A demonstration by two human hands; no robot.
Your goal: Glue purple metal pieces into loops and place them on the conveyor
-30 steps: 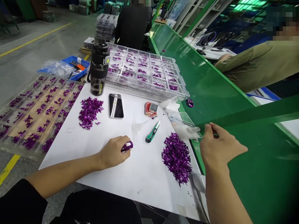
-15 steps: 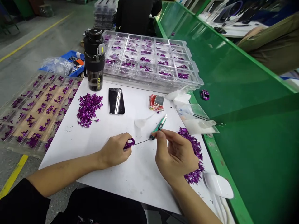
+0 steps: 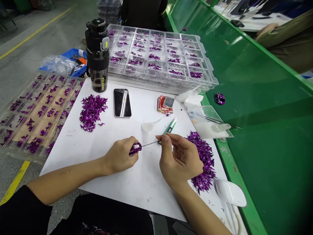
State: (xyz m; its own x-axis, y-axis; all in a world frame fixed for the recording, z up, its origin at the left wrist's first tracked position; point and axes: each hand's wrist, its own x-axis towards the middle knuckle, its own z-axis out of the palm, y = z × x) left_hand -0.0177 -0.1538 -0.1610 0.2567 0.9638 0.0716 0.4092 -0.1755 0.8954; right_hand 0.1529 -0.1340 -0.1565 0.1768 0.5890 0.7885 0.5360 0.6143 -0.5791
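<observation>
My left hand is closed around a shiny purple toy car shell, an openwork piece partly covered by the fingers. Between thumb and forefinger, my right hand pinches a thin metal needle. Its far end reaches the shell's right side; whether it goes inside is too small to tell. Just beyond the right fingers lies a green utility knife on the white tabletop. A heap of small pointed purple pieces lies to the right of that hand, with another heap at the far left.
A black bottle and a phone stand and lie behind the hands. Clear compartment trays hold purple pieces. To the right are a white mouse-shaped object, the green ledge and another purple car. A person sits ahead.
My right hand has shifted slightly left, toward the shell, and less needle shows between the hands. My left hand keeps its hold. The whole view has tilted a little.
</observation>
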